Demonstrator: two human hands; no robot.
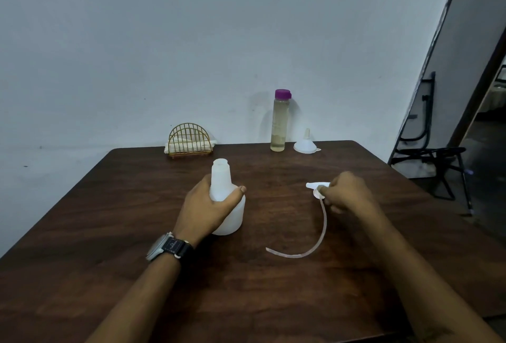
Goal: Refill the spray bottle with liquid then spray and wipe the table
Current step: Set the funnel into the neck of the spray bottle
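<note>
- Table: dark wood-grain top, set against a pale wall; it carried every item below.
- Chair: black folding frame, stood on the floor off the table's far right corner.
- Left hand: fingers and thumb were wrapped round the shoulder of the spray bottle, gripping it upright.
- Right hand: lay low over the table to the right of the bottle, fingers curled, pinching the spray head.
- Spray bottle: white, translucent, stood mid-table with its neck open and uncapped; liquid level could not be told.
- Clear bottle: tall, purple cap on, pale yellowish liquid inside, stood at the far edge by the wall.
- Holder: gold wire arch at the far edge, left of the clear bottle, with a folded white cloth in it.
- Spray head: white, off the bottle, nozzle pointed left; its curved tube trailed toward the near side, lying on the wood.
- Funnel: white, mouth down, spout up, just right of the clear bottle.
- Watch: dark strap, on the left wrist.
</note>
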